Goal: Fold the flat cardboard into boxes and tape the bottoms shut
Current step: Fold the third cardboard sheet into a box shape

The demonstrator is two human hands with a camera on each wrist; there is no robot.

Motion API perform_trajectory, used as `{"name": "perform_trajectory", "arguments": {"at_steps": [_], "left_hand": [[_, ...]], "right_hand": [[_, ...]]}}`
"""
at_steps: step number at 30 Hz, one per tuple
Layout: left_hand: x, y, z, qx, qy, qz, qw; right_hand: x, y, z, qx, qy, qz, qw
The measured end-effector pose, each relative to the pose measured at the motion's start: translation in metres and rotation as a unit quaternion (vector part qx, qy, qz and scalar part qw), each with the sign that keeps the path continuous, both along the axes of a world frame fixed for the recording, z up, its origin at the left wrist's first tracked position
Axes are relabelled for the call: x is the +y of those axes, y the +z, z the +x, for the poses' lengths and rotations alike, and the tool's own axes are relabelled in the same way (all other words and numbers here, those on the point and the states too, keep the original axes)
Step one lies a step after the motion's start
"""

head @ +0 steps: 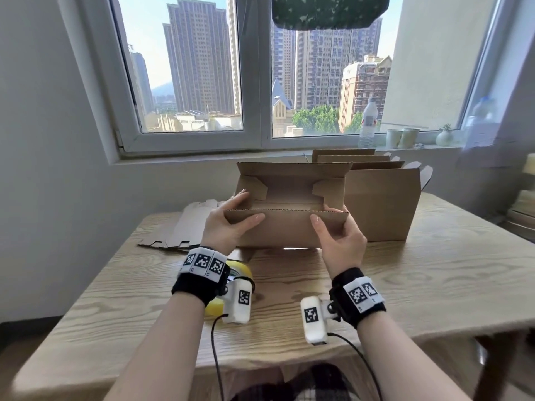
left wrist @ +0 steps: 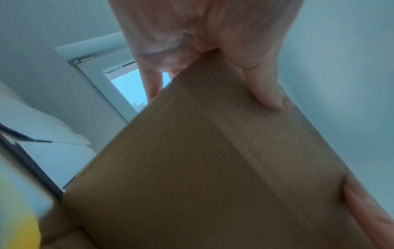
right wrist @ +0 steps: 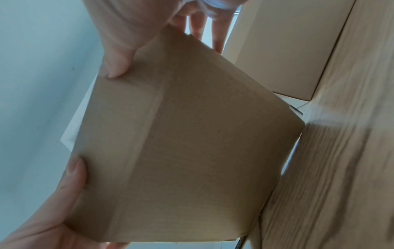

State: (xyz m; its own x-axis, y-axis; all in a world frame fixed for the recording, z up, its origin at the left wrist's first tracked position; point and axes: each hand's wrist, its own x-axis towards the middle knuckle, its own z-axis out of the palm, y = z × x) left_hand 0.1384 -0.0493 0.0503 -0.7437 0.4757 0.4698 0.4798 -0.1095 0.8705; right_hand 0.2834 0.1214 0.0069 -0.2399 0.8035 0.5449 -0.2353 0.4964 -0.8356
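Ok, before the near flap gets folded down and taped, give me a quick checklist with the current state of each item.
1. Left hand grips the near flap of the box, thumb in front, fingers behind: ok.
2. Right hand pinches the same flap at its right end: ok.
3. Both short side flaps folded inward: ok.
4. Far flap standing clear, not in the way: ok.
5. Yellow tape roll within reach, beneath the left wrist: ok.
6. Tape's free end ready: cannot tell, hidden.
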Motion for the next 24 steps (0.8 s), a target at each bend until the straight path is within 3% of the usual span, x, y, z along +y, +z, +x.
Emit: {"name": "perform_trajectory", "arguments": {"at_steps": [7,11,15,20,24], "left_hand": [[0.013,0.001,0.002,0.0,0.14,0.059,0.988],[0.022,0.031,0.005,0.053,0.213,-0.006,0.976],[0.034,0.059,0.003,0.08,0.24,-0.1,0.962],[0.044,0.061,-0.009,0.078,0.236,-0.182,0.951],[0.046,0.063,-0.015,0.063,0.225,-0.186,0.954]], "right_hand": [[-0.008,0.022,0.004,-0.037,-0.076,0.055,0.995],[-0.003,0.043,-0.006,-0.04,-0.128,0.112,0.985],[0.008,0.061,-0.019,-0.048,-0.157,0.083,0.983],[0.018,0.075,-0.023,-0.192,-0.151,0.121,0.962],[0.022,0.096,-0.031,-0.355,-0.164,0.232,0.891]]}}
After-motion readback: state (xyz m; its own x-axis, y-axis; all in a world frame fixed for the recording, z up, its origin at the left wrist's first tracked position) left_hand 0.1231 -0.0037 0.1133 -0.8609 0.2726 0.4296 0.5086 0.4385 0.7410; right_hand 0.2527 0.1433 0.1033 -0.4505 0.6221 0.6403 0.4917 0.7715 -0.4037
